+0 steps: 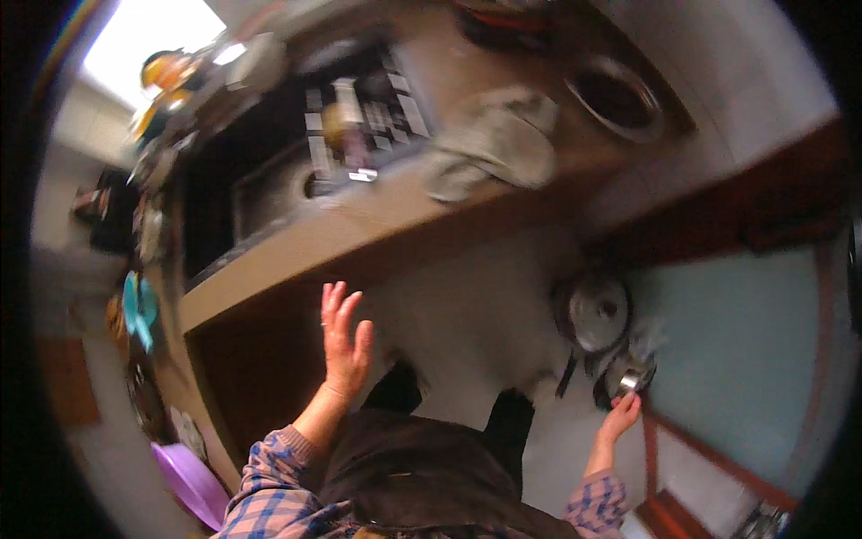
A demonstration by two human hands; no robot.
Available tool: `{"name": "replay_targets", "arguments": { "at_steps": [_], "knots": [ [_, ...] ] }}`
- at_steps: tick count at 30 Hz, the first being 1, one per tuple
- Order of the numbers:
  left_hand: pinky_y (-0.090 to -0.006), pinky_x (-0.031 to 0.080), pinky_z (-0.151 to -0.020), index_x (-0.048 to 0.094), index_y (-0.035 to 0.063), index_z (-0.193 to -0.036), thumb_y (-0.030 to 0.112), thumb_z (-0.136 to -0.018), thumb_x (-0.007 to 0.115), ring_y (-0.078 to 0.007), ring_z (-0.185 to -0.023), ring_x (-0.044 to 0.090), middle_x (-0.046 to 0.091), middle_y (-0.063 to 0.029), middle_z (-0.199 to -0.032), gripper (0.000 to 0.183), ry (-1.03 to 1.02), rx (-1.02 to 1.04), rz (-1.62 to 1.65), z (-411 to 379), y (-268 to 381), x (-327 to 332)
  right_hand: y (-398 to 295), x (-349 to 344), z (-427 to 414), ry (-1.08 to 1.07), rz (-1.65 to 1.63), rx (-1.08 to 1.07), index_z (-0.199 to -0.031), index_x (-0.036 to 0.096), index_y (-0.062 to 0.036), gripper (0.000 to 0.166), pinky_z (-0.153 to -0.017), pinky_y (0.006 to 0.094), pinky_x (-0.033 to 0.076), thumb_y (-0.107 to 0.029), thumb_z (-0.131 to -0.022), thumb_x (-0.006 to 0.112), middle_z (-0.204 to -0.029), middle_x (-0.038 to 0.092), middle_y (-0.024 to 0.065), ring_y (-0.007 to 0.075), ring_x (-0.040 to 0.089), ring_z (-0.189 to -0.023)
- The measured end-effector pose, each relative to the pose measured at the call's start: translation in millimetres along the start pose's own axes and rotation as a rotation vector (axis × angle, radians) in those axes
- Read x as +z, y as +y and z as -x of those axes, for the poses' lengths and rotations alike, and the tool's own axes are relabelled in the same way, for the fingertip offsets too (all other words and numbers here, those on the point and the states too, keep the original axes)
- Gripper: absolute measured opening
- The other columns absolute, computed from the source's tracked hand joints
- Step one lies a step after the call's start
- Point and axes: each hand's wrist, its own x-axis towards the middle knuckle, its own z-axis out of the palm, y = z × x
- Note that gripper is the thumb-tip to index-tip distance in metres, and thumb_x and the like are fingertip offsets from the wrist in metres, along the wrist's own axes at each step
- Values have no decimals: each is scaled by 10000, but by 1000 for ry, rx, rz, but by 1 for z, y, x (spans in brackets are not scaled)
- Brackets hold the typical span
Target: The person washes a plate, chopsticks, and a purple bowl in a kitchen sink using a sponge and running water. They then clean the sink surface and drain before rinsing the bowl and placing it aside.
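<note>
My left hand (347,350) is raised in front of the counter edge with its fingers apart, holding nothing. Low on the right, my right hand (623,414) has its fingertips closed on a small shiny metal item (629,383), whose exact kind is blurred. Behind that item is a dark round pot (608,384), partly hidden by it. A lidded pan (599,313) sits low beside the pot, and a dark handle (566,377) shows near it. Clear plastic (648,337) lies by the pot.
A tiled-looking counter (289,259) spans the view ahead, with a dark sink (262,195) and a crumpled grey cloth (502,145). A round dark-centred pan (616,98) is farther right. A purple basin (192,485) and turquoise item (139,310) are left. A red-framed pale green panel (734,350) is right.
</note>
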Motion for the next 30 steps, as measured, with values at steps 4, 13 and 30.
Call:
{"name": "replay_targets", "arguments": {
  "at_steps": [4, 13, 30],
  "knots": [
    [-461, 190, -1036, 498, 61, -1128, 194, -825, 552, -367, -1293, 190, 310, -164, -1343, 335, 303, -26, -287, -13, -109, -133, -149, 111, 138, -324, -139, -345, -922, 544, 0, 177, -616, 237, 440, -164, -895, 481, -779, 546, 13, 85, 504, -668],
    [-483, 174, -1027, 511, 120, -1176, 368, -844, 494, -331, -1291, 195, 302, -159, -1355, 415, 450, -517, -486, -47, -291, -190, -385, 340, 347, -1275, 130, -1355, -878, 576, -7, 130, -718, 366, 461, -83, -773, 585, -856, 565, 152, 324, 555, -820],
    [-490, 174, -1022, 505, 115, -1150, 279, -739, 583, -323, -1278, 231, 358, -124, -1310, 450, 250, -657, -447, -67, -265, -221, -309, 644, 336, -1632, 810, -1041, -1065, 580, -20, 315, -729, 279, 454, -111, -767, 528, -894, 631, 123, 172, 586, -838]
  ]
}}
